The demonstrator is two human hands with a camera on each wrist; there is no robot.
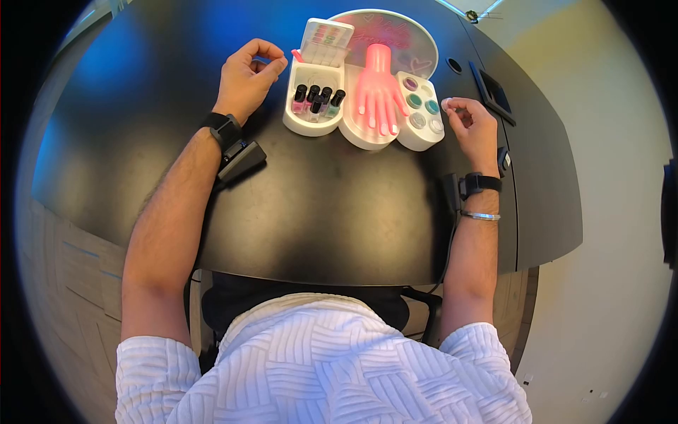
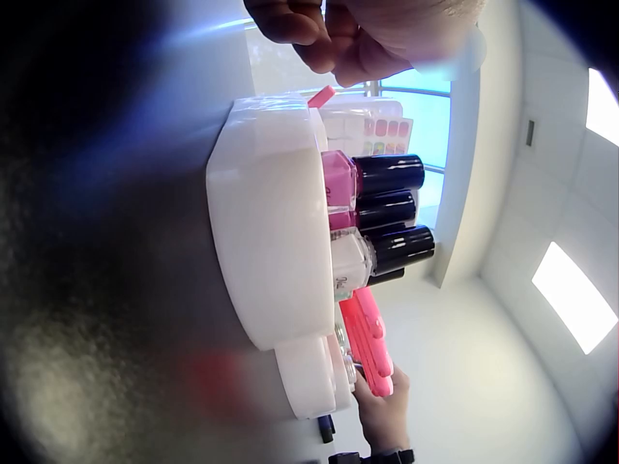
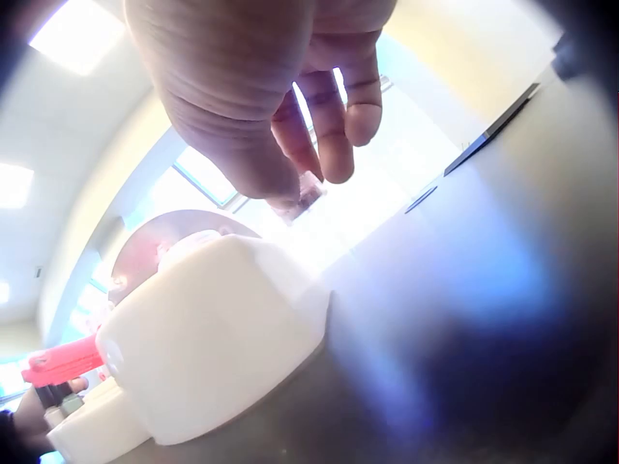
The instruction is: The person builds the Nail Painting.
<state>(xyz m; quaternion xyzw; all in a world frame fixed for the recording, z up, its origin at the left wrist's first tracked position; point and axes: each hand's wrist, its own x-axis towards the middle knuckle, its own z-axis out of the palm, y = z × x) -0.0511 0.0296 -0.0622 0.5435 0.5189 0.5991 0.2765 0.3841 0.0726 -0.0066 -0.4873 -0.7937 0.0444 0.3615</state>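
Observation:
A white toy nail salon stand (image 1: 304,126) stands on the dark table, with a pink model hand (image 1: 379,92) fingers down in its middle. My left hand (image 1: 247,76) hovers loosely curled beside the stand's left part, holding nothing, close to a pink stick (image 1: 296,55). Several nail polish bottles (image 2: 340,181) with black caps stand in that left part. At the stand's right side, my right hand (image 1: 473,127) pinches a small pale round pot (image 3: 308,190) between thumb and fingertips. Purple, teal and silvery pots (image 1: 414,101) sit in the right part, where one round slot shows no coloured pot.
A clear lidded case (image 1: 328,42) with coloured pieces leans up at the stand's back left. Behind rises a rounded clear panel (image 1: 417,42). A black tray-like object (image 1: 494,92) lies right of my right hand. The table's front edge (image 1: 318,283) is close to my body.

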